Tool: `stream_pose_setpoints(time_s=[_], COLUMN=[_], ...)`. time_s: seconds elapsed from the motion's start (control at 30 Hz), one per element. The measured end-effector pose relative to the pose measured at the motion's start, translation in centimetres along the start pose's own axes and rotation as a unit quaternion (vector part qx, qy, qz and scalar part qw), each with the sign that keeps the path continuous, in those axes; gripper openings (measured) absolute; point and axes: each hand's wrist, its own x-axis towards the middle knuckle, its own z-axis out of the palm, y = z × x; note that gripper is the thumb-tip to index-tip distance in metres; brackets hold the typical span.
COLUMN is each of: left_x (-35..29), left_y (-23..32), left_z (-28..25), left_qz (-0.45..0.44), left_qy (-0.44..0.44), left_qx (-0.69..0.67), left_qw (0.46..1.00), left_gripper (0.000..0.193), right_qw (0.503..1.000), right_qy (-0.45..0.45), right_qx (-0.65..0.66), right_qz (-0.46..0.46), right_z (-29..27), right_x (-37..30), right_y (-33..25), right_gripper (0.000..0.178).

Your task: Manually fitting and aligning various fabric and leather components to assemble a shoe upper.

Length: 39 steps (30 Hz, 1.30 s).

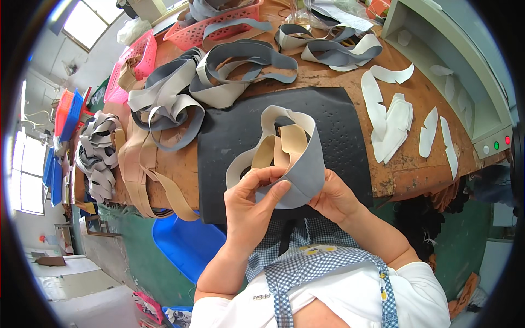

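Over the black mat (229, 126), both hands hold a curved grey leather-like piece (307, 174) up in front of me. It is bent into a loop, with its pale cream lining facing inward. Tan strips (294, 139) stand inside the loop. My left hand (252, 203) pinches the near lower edge between thumb and fingers. On the other side, my right hand (338, 200) is closed on the right edge, its fingertips partly hidden behind the piece.
Grey-and-cream looped bands (240, 63) lie beyond the mat, tan bands (136, 169) at the left edge. White cut pieces (391, 123) lie on the right, beside a grey machine housing (465, 65). Pink baskets (216, 27) stand at the back. A blue plastic chair (183, 249) is below the table.
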Motion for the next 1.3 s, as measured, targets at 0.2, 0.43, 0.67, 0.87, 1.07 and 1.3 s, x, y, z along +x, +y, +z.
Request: stream_pose_setpoints(time_s=[0.2,0.43,0.67,0.87,1.07,1.3], left_x=[0.0,0.0,-0.6,-1.0,-0.7,-0.3], left_y=[-0.3,-0.9,0.1,0.7,-0.3,0.2], left_z=[-0.2,-1.0,-1.6,-0.9,-1.7,-1.4], left_qz=[-0.019,0.083,-0.013,0.028,0.065,0.033], left_qy=[0.01,0.025,-0.046,-0.023,-0.058,-0.053], left_qx=[-0.018,0.169,0.131,0.136,0.199,0.199], left_qw=[1.0,0.982,0.99,0.99,0.976,0.978], left_gripper=[0.019,0.013,0.011,0.012,0.011,0.01], right_qw=[0.999,0.946,0.993,0.977,0.965,0.953], right_qy=[-0.001,0.086,-0.09,0.045,0.102,0.119], right_qx=[-0.042,-0.203,-0.061,-0.201,-0.223,-0.249], right_qz=[-0.02,-0.236,-0.043,-0.059,-0.093,-0.128], right_z=[-0.1,0.8,0.8,2.5,2.8,3.5], right_x=[0.0,0.1,0.3,0.7,0.8,1.1], right_y=[0.3,0.4,-4.1,-4.9,-4.3,-4.1], right_gripper=[0.04,0.045,0.043,0.055,0.037,0.03])
